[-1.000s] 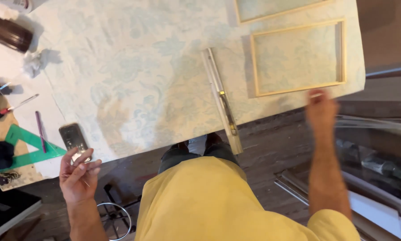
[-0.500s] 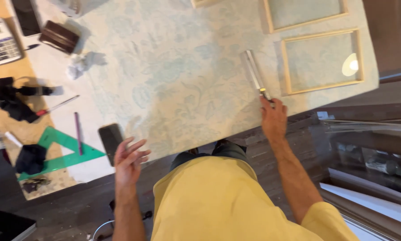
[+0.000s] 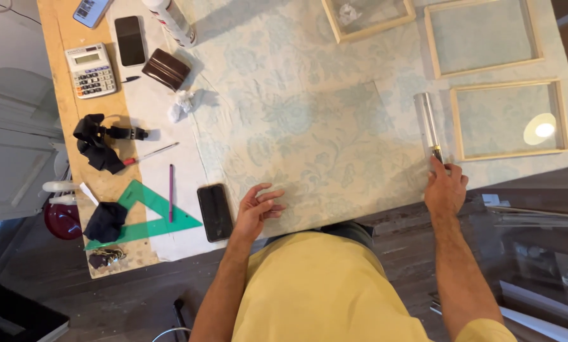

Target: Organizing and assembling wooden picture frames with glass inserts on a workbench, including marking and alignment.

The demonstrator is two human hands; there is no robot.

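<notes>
My left hand [image 3: 258,209] rests with fingers spread on the near edge of a pale floral-patterned sheet [image 3: 309,114] that covers the table. A black phone [image 3: 215,211] lies just left of that hand. My right hand [image 3: 446,187] grips the near end of a long clear ruler [image 3: 428,123] lying on the sheet, beside a wooden frame [image 3: 508,119] with a bright light spot in it.
Two more wooden frames [image 3: 481,38] [image 3: 367,16] lie at the far side. On the left are a green set square [image 3: 146,212], a purple pencil [image 3: 170,192], a calculator [image 3: 91,69], a dark wallet [image 3: 165,68], a second phone [image 3: 130,40], crumpled paper [image 3: 182,106], black straps [image 3: 97,144].
The view has swung left and pulled back. My left hand moved from beside the phone onto the sheet's edge. My right hand slid from the table edge to the ruler's near end.
</notes>
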